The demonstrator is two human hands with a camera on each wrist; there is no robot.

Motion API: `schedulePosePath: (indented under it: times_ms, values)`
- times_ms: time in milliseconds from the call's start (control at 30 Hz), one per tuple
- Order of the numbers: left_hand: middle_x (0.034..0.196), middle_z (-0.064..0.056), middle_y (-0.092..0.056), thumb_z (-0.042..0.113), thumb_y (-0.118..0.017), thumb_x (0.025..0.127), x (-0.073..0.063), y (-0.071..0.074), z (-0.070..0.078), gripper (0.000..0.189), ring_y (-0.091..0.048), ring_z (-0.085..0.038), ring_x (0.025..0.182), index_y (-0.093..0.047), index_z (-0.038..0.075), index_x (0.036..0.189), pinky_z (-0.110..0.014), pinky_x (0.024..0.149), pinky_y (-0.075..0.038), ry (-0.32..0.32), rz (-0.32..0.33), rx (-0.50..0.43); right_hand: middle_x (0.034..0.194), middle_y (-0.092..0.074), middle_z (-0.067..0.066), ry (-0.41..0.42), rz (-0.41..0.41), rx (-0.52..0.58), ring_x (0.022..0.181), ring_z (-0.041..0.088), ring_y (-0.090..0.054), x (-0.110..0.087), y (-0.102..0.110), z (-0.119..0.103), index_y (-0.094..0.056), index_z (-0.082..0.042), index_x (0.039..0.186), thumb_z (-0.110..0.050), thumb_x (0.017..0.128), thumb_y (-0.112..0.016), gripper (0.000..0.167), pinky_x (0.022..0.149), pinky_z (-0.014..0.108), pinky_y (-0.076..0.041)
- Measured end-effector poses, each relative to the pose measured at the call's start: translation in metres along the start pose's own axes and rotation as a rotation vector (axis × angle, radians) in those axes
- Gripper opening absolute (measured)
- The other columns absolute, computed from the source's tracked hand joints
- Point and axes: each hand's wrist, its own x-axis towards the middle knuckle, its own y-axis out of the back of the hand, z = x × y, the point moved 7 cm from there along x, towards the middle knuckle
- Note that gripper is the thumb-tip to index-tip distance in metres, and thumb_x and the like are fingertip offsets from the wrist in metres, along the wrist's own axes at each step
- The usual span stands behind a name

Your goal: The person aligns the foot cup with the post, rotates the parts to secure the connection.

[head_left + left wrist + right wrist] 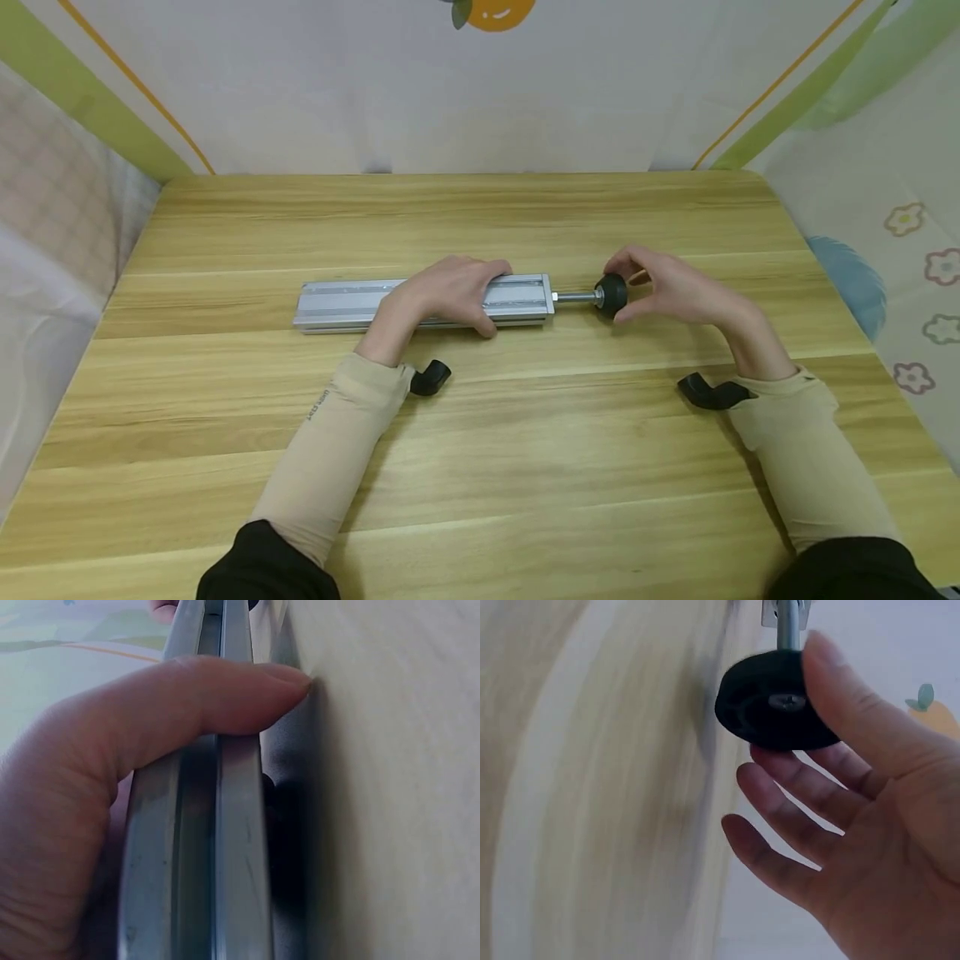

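A silver aluminium profile [337,304] lies lengthwise on the wooden table. Across its top my left hand [450,290] grips it, the thumb [247,697] against the near grooved side; the fingers on the far side are mostly hidden. From the profile's right end cap sticks out a threaded rod [576,297] with a nut, carrying a round black levelling foot [612,293]. My right hand [682,287] pinches the rim of this foot between thumb and fingers. In the right wrist view a screw head [786,701] shows in the foot's underside, and the other fingers are loosely bent beside it.
The wooden table [525,467] stretches around the profile on all sides. A white curtain [420,100] with an orange fruit print hangs behind its back edge. Black wrist mounts [431,377] stick out from the beige sleeves.
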Motion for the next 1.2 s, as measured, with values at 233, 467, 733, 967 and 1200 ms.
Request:
schedulePosePath:
  times_ms: [233, 467, 733, 967, 1200]
  values:
    - [0.102, -0.001, -0.068, 0.031, -0.079, 0.069, -0.0002, 0.0, -0.0005, 0.068, -0.059, -0.021, 0.09, -0.054, 0.018, 0.131, -0.035, 0.085, -0.048, -0.001, 0.003, -0.001, 0.124, -0.067, 0.01, -0.013, -0.08, 0.018, 0.114, 0.023, -0.063, -0.003, -0.0011, 0.0047, -0.053, -0.009, 0.142, -0.018, 0.098, -0.069, 0.048, 0.094, 0.033, -0.053]
    - [0.103, -0.001, -0.068, 0.03, -0.08, 0.069, -0.0005, 0.0008, -0.0015, 0.068, -0.06, -0.022, 0.091, -0.054, 0.018, 0.13, -0.036, 0.086, -0.048, 0.003, 0.002, -0.008, 0.135, -0.059, 0.016, -0.038, -0.099, 0.074, 0.123, 0.033, -0.06, -0.0002, -0.0033, 0.0066, -0.047, -0.006, 0.147, -0.016, 0.089, -0.08, 0.067, 0.104, 0.047, -0.05]
    - [0.104, -0.001, -0.068, 0.03, -0.079, 0.069, 0.0008, 0.0, -0.0025, 0.069, -0.06, -0.022, 0.091, -0.054, 0.017, 0.131, -0.037, 0.087, -0.049, -0.003, 0.003, -0.011, 0.127, -0.061, 0.015, -0.032, -0.042, 0.08, 0.116, 0.03, -0.061, 0.0024, -0.0045, 0.0068, -0.052, -0.005, 0.136, -0.014, 0.082, -0.086, 0.065, 0.102, 0.046, -0.051]
    - [0.106, -0.001, -0.068, 0.029, -0.08, 0.069, -0.0006, -0.0007, -0.002, 0.071, -0.06, -0.022, 0.092, -0.054, 0.017, 0.134, -0.036, 0.087, -0.049, 0.003, -0.002, -0.023, 0.122, -0.067, 0.009, -0.013, -0.08, -0.01, 0.112, 0.023, -0.063, -0.0006, -0.0026, 0.0087, -0.053, -0.011, 0.146, -0.02, 0.097, -0.07, 0.052, 0.093, 0.035, -0.051]
    - [0.105, -0.001, -0.068, 0.028, -0.08, 0.07, -0.001, -0.0001, -0.0008, 0.07, -0.06, -0.021, 0.092, -0.054, 0.017, 0.133, -0.036, 0.087, -0.049, 0.004, -0.004, -0.024, 0.134, -0.06, 0.012, -0.038, -0.075, 0.042, 0.121, 0.028, -0.059, -0.0011, -0.0016, 0.0074, -0.049, -0.01, 0.146, -0.018, 0.089, -0.08, 0.066, 0.104, 0.049, -0.048]
